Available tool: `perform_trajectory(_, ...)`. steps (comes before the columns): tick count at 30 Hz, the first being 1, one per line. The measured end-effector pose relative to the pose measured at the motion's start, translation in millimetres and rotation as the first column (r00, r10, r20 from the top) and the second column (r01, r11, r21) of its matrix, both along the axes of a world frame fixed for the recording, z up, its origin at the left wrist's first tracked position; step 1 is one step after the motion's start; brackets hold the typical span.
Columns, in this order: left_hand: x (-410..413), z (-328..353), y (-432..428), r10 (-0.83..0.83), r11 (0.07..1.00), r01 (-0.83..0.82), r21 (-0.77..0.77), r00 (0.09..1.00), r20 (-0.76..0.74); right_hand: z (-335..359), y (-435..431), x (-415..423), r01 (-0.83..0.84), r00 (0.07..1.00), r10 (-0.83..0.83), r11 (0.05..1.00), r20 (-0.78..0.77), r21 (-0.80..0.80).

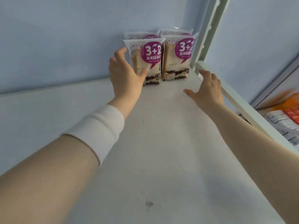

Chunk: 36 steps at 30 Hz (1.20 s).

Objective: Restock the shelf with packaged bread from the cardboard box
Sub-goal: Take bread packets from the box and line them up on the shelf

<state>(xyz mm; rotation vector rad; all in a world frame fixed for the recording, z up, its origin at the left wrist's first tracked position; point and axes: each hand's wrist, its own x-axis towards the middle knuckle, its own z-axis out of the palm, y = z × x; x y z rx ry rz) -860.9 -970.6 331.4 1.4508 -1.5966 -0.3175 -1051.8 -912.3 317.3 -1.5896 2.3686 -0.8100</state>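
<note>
On the white shelf (161, 143) stand 4 bread packs: 2 in front, the left front pack (146, 62) and the right front pack (178, 57), and 2 more behind them, a rear left pack (140, 36) and a rear right pack (176, 32). 2 hands reach over the shelf, the left hand (125, 75) and the right hand (206, 89).

Soft even light, faint shadows, wide-angle bending, blurred right edge
</note>
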Motion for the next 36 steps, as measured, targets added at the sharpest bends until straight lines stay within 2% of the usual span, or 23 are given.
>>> perform_trajectory(1,3,1,18,-0.057,0.998,0.059,-0.002,0.980,0.189,2,21,6,0.002,0.996,0.000,1.000,-0.089,0.031)
perform_trajectory(3,6,4,58,-0.212,0.976,0.205,0.068,0.847,0.489,4,68,18,0.017,0.973,0.000,0.997,-0.229,0.073)
perform_trajectory(5,7,6,98,-0.322,0.942,0.300,0.149,0.681,0.658,3,116,30,0.048,0.953,-0.014,0.993,-0.304,0.105)
perform_trajectory(8,3,11,158,-0.391,0.909,0.344,0.236,0.506,0.769,4,187,43,0.112,0.919,-0.037,0.979,-0.393,0.171)
perform_trajectory(14,-42,18,279,-0.511,0.824,0.452,0.341,0.335,0.791,13,329,22,0.245,0.887,-0.164,0.960,-0.432,0.138)
perform_trajectory(18,-99,3,368,-0.595,0.721,0.583,0.375,0.243,0.766,-3,433,-15,0.362,0.877,-0.264,0.912,-0.401,0.193)
perform_trajectory(21,-146,-30,439,-0.670,0.633,0.609,0.478,0.123,0.732,-37,521,-44,0.453,0.867,-0.336,0.839,-0.368,0.301)
perform_trajectory(24,-186,-77,504,-0.724,0.532,0.597,0.600,-0.046,0.688,-83,609,-64,0.547,0.835,-0.434,0.724,-0.338,0.420)
perform_trajectory(26,-206,-108,536,-0.750,0.479,0.578,0.661,-0.122,0.650,-110,654,-77,0.576,0.817,-0.475,0.653,-0.326,0.493)
perform_trajectory(29,-240,-147,565,-0.769,0.419,0.531,0.737,-0.224,0.599,-142,694,-101,0.591,0.792,-0.535,0.552,-0.294,0.588)
perform_trajectory(32,-283,-182,573,-0.783,0.399,0.490,0.775,-0.258,0.566,-171,706,-131,0.583,0.773,-0.575,0.478,-0.268,0.657)
perform_trajectory(36,-355,-235,564,-0.791,0.349,0.464,0.814,-0.319,0.521,-222,698,-182,0.547,0.776,-0.580,0.426,-0.247,0.721)
